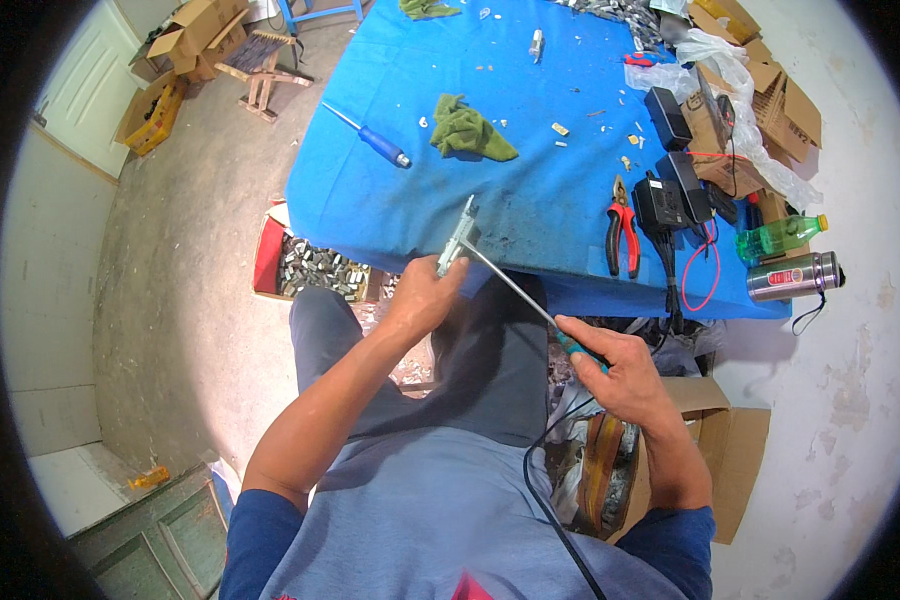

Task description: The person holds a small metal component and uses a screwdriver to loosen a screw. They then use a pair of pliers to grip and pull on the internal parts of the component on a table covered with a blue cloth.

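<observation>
My left hand is closed around a narrow grey-white piece, which sticks up past the fingers at the near edge of the blue-covered table. What kind of part it is cannot be made out. My right hand grips a screwdriver by its teal and dark handle. Its long metal shaft slants up to the left, and the tip meets the side of the grey-white piece. Beyond both hands, a crumpled green cloth and a blue-handled screwdriver lie on the table.
Red-handled pliers lie on the right, beside black power adapters and cables. A green bottle and a steel flask rest at the right edge. Below the table's left side stands a box of small metallic pieces. Small scraps dot the blue cloth.
</observation>
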Motion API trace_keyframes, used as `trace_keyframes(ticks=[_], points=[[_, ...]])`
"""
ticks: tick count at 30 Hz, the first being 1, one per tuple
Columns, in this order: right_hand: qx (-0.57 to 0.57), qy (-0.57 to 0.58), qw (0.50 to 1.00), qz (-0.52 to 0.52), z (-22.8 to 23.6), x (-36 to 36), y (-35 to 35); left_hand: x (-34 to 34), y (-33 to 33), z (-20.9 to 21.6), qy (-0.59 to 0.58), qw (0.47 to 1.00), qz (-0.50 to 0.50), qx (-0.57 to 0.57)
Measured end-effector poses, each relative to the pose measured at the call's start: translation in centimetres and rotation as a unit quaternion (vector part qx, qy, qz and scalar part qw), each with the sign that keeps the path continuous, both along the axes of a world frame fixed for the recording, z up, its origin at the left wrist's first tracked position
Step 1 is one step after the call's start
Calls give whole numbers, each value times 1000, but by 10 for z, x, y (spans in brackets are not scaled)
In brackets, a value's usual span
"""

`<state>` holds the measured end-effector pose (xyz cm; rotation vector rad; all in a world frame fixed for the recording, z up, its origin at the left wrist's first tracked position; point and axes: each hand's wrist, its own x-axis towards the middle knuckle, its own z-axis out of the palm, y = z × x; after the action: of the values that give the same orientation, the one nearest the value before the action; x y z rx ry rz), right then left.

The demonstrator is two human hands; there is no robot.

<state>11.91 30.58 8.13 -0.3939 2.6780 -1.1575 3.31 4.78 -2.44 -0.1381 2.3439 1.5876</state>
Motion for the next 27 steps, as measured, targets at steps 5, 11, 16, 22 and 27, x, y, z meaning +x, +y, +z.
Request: trace_keyframes(ticks=[5,11,16,22,27], points=[[35,-5,999,3,7,-3,-3,0,0,-2,9,1000,-5,-7],[11,-12,1000,8,1,-8,-1,0,2,-3,-1,1000,3,-6],[7,-17,1000,23,4,-12,1,0,5,-6,-2,1000,10,-26],[-25,-122,992,1,14,-19,6,0,4,-3,-3,1000,3,-28],[5,-107,994,22,18,-27,9,-2,4,-2,8,999,-11,-45]])
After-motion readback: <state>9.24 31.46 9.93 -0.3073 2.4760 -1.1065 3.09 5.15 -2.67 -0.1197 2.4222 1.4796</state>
